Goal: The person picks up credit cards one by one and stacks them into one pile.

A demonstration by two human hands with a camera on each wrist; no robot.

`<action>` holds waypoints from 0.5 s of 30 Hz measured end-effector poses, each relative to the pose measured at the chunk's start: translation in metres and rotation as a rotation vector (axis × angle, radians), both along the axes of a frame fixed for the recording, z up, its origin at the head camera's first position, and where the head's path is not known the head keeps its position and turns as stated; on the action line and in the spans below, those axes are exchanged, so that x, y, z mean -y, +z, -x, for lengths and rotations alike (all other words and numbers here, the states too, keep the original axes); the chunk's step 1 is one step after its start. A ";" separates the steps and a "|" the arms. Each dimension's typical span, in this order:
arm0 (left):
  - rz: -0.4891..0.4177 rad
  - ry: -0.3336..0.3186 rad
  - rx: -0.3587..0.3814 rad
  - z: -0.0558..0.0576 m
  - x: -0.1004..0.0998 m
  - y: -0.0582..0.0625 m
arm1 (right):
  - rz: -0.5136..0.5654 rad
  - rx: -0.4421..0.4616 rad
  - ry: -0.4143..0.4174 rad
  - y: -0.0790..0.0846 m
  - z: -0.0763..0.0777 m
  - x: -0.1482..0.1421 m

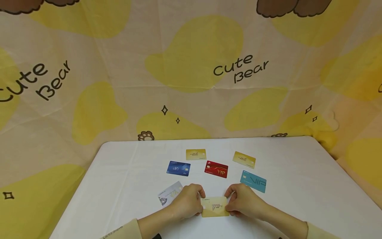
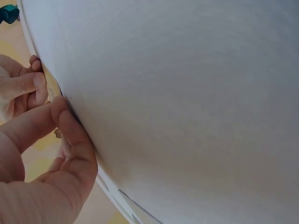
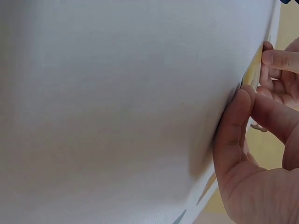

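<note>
A pale gold card [image 1: 215, 209] with grey lettering lies close over the near part of the white table, between both hands. My left hand [image 1: 187, 201] pinches its left edge between thumb and fingers. On the opposite edge, my right hand [image 1: 247, 202] pinches it the same way. The left wrist view shows the left hand [image 2: 56, 154] with its fingertips at the card's rim; in the right wrist view the right hand [image 3: 257, 144] grips a corner. A silver card [image 1: 170, 193] is partly covered by the left hand. Beyond the right hand lies a teal VIP card [image 1: 253, 181].
Farther back on the white table [image 1: 125, 186] lie a blue card [image 1: 178, 168], a red VIP card [image 1: 216, 169] and two gold cards, one at the back middle [image 1: 196, 154], the other at right [image 1: 244, 160]. A yellow patterned cloth [image 1: 191, 73] hangs behind.
</note>
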State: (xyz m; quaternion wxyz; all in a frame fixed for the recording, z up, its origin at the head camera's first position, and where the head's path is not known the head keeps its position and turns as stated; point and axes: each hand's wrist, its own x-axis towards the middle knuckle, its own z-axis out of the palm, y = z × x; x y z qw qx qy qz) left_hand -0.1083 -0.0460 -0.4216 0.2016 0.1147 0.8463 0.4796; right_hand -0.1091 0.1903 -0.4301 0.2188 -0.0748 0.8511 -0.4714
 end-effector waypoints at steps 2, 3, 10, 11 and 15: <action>0.006 0.003 0.000 0.000 0.000 0.000 | -0.014 -0.018 0.009 0.000 0.000 0.000; 0.009 0.004 0.002 0.000 0.000 0.000 | -0.020 -0.025 0.014 0.000 0.000 0.000; 0.031 0.006 0.002 0.000 -0.001 0.000 | -0.049 -0.049 0.027 0.001 0.000 0.000; 0.033 0.007 0.002 0.000 -0.001 0.000 | -0.050 -0.052 0.027 0.001 0.000 0.001; 0.037 0.010 0.007 0.000 -0.001 0.000 | -0.050 -0.051 0.028 0.000 0.000 0.001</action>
